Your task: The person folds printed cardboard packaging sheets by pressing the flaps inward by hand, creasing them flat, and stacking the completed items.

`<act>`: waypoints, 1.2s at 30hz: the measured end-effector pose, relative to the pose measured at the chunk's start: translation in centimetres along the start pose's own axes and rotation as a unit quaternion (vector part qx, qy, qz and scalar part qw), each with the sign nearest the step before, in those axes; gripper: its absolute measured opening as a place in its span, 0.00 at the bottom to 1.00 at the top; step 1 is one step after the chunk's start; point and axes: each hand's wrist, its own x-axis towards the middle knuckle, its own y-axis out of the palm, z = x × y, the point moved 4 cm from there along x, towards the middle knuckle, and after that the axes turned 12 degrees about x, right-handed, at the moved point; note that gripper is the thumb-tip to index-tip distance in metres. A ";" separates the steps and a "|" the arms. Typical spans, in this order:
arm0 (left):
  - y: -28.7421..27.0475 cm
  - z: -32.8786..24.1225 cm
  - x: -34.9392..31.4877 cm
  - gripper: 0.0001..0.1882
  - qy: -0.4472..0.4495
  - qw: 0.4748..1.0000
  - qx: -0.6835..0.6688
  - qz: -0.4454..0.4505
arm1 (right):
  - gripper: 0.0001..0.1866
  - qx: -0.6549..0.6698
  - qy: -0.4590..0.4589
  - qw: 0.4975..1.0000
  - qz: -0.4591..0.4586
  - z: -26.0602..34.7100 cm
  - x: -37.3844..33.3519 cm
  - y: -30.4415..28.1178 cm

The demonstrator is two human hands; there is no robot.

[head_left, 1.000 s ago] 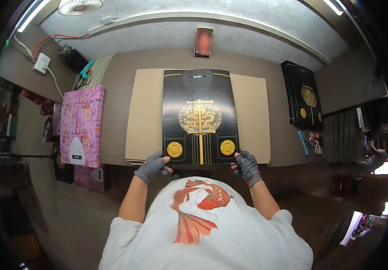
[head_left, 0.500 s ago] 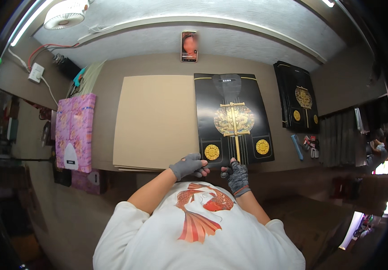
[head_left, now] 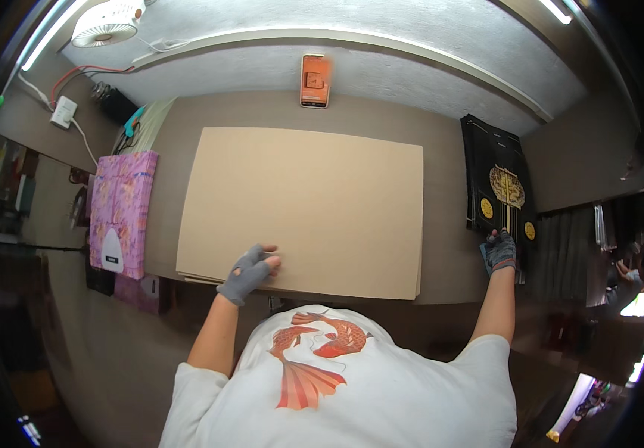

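A broad stack of plain brown cardboard sheets (head_left: 307,201) lies in the middle of the table. My left hand (head_left: 249,274), in a grey fingerless glove, rests over its near left edge with fingers apart and nothing in them. Far to the right, my right hand (head_left: 499,252), in a dark grey knitted glove, is at the near end of a pile of flat black panels (head_left: 497,145) printed with a gold emblem and gold discs. Its fingers are curled at the top panel's near edge.
Pink-purple patterned packages (head_left: 124,216) are stacked at the left. A phone (head_left: 315,81) leans at the back wall. A white fan (head_left: 107,24), a white power socket (head_left: 63,112) and a black bottle-like object (head_left: 113,103) are at the back left.
The black panel that covered the right half of the cardboard is now off it, and my right hand has moved right to the black pile. My left hand has shifted left.
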 end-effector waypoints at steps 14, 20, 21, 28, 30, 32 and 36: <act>-12.6 4.8 -3.0 0.38 -0.068 0.728 0.511 -0.451 | 0.22 -0.316 -0.201 0.926 -0.045 -0.7 1.2 -2.0; -15.4 5.8 -2.2 0.42 -0.133 0.803 0.454 -0.364 | 0.50 -0.772 -0.234 0.499 0.317 -14.3 -15.7 4.0; -15.8 6.3 -2.3 0.42 -0.132 0.802 0.455 -0.364 | 0.50 -0.772 -0.234 0.500 0.316 -15.2 -17.8 5.0; -17.3 4.4 -2.9 0.32 -0.023 0.794 0.460 -0.396 | 0.70 -0.879 -0.096 0.383 0.267 -18.0 -22.8 5.7; -18.3 3.2 -3.3 0.29 0.006 0.801 0.446 -0.400 | 0.70 -0.872 -0.105 0.389 0.278 -17.9 -21.8 5.4; -19.3 2.7 -3.1 0.18 -0.009 0.915 0.245 -0.321 | 0.69 -0.871 -0.105 0.388 0.282 -17.8 -21.9 5.5; -22.7 5.3 -1.7 0.16 0.011 0.964 0.097 -0.248 | 0.66 -0.826 -0.132 0.438 0.329 -16.3 -21.8 5.7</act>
